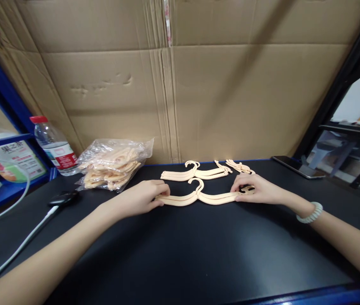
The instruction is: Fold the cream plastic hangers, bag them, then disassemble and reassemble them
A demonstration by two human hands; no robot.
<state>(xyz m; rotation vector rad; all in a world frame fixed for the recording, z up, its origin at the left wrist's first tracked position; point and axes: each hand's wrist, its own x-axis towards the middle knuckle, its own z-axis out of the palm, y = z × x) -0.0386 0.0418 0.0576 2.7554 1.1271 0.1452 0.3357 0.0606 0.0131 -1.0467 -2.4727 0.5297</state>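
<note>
Two or so cream plastic clothes hangers (183, 200), laid together, stretch across the black table between my hands, with the hook pointing away from me. My left hand (146, 197) pinches their left end between thumb and fingers. At the right end, my right hand (253, 189) grips them the same way, and its fingers partly hide the tip. Just behind lies a stack of folded-together hangers (180, 174) of the same colour. A few small cream pieces (239, 166) rest beside that stack, beyond my right hand.
Left of the stack sits a clear plastic bag (113, 163) full of cream hangers. A red-capped bottle (56, 146) stands behind it. A black device with a white cable (37, 231) lies at left, and a phone (297, 167) at back right. A cardboard wall (214, 97) closes the back.
</note>
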